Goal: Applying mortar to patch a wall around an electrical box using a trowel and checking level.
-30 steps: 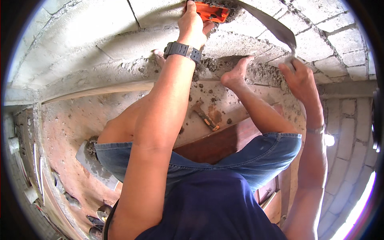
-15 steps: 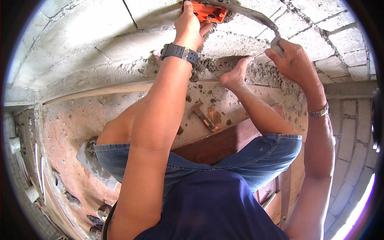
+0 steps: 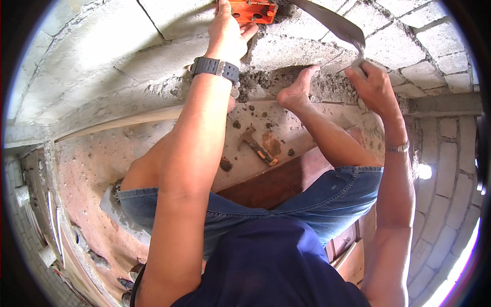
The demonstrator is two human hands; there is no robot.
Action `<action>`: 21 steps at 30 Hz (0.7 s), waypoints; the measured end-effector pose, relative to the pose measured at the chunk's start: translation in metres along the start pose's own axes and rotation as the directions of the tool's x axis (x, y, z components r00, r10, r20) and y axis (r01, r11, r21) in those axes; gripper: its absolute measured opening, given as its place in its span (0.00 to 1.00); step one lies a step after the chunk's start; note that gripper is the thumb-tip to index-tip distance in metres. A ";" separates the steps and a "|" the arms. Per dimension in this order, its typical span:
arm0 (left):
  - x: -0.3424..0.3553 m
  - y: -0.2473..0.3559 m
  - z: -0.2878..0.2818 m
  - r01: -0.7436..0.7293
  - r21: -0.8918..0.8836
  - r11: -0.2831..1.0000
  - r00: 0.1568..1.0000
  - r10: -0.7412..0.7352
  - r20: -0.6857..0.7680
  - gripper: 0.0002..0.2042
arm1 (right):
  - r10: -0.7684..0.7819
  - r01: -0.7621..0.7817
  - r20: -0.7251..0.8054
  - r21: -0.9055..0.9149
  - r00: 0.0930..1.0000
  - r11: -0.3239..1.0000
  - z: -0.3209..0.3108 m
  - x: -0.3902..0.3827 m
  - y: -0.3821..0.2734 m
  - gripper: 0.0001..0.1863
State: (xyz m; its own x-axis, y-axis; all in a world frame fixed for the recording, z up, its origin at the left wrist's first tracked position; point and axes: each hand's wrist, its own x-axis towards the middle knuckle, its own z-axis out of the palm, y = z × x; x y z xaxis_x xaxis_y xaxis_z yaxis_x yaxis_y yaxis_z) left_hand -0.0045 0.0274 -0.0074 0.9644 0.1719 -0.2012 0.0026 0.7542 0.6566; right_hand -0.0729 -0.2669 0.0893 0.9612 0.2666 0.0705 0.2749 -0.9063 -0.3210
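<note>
My left hand (image 3: 228, 38) grips an orange plastic box (image 3: 254, 11) at the wall near the upper edge, thumb on its left side and fingers under it. My right hand (image 3: 371, 84) is closed on the handle of a metal trowel (image 3: 337, 25), whose long grey blade reaches up past the box's right side; its tip is out of view. Lumpy grey mortar (image 3: 258, 84) lies along the foot of the wall, between my wrists. A hammer (image 3: 261, 151) lies on the dusty floor between my legs.
Grey block walls (image 3: 419, 46) rise ahead and to the right (image 3: 442, 169). My bare right foot (image 3: 299, 89) rests by the wall. A reddish-brown board (image 3: 276, 181) lies under my legs. A grey sheet with mortar (image 3: 123, 220) is beside my left knee; assorted items (image 3: 92, 256) lie further left.
The view has shifted slightly, so box and wall sit further left. The trowel's blade has turned, showing more of its flat face, and stands a little further right of the box.
</note>
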 end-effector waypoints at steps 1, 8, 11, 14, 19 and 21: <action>0.003 0.000 -0.002 0.022 -0.025 0.999 1.000 -0.022 -0.013 0.33 | 0.020 -0.020 0.011 -0.016 1.000 1.000 -0.001 -0.008 0.001 0.19; 0.009 0.001 -0.007 0.032 -0.023 0.999 0.999 -0.032 -0.014 0.36 | -0.003 0.005 -0.074 0.022 0.997 1.000 -0.006 -0.007 0.009 0.19; 0.000 0.002 -0.004 -0.033 0.039 0.999 0.998 0.031 0.049 0.36 | -0.025 0.027 -0.105 0.018 0.994 0.999 -0.002 -0.008 0.021 0.19; -0.006 0.005 0.003 -0.006 0.024 1.000 1.000 0.006 0.028 0.34 | 0.238 -0.224 -0.134 0.108 0.962 0.969 0.015 -0.033 0.033 0.19; -0.007 0.002 0.014 -0.040 0.192 0.981 0.999 0.043 -0.011 0.30 | 0.243 -0.223 -0.043 0.268 0.969 0.937 0.035 -0.072 0.051 0.17; -0.006 0.001 0.016 -0.062 0.193 0.979 0.994 0.078 -0.077 0.27 | 0.176 -0.177 0.026 0.252 0.984 0.951 0.040 -0.077 0.051 0.16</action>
State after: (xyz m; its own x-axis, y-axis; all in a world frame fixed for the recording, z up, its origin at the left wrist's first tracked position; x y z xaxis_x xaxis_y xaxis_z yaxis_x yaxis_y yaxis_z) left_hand -0.0061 0.0164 0.0060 0.9384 0.2785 -0.2046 -0.0061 0.6055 0.7958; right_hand -0.1334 -0.3202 0.0295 0.9937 0.1119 -0.0119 0.0864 -0.8266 -0.5561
